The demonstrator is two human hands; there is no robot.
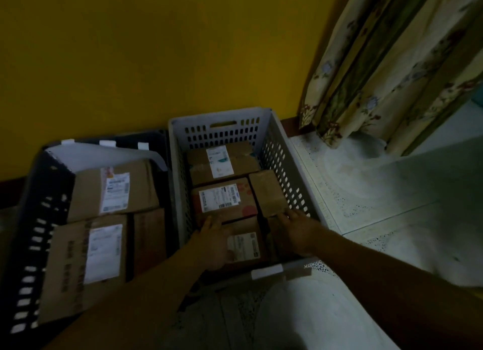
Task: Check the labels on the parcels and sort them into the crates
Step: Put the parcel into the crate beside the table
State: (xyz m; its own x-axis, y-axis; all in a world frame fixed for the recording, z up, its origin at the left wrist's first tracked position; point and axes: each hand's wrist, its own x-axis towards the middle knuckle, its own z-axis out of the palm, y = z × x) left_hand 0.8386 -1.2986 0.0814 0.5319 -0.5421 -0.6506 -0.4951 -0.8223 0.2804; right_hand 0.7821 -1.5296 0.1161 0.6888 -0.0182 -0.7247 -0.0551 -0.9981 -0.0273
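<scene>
Both your hands are down in the pale grey perforated plastic crate (287,166), set on the nearest brown cardboard parcel with the white shipping label (243,245). Your left hand (211,245) lies over its near-left corner with fingers fairly straight; your right hand (295,232) reaches past its right edge, fingertips touching the plain unlabelled brown box (266,193) by the crate wall. In this dim light you cannot tell whether either hand truly grips the parcel or only rests on it.

The risks, as I judge them: the boxes are packed tight, so lifting one may drag or tilt the red-spotted labelled parcel (224,200) just behind. Your left palm hides part of the label, and in the gloom you could misread it and drop the parcel into the wrong bin, the dark slotted plastic crate (39,219) standing just beside on the left. A shallow hold may also let the box slip back
</scene>
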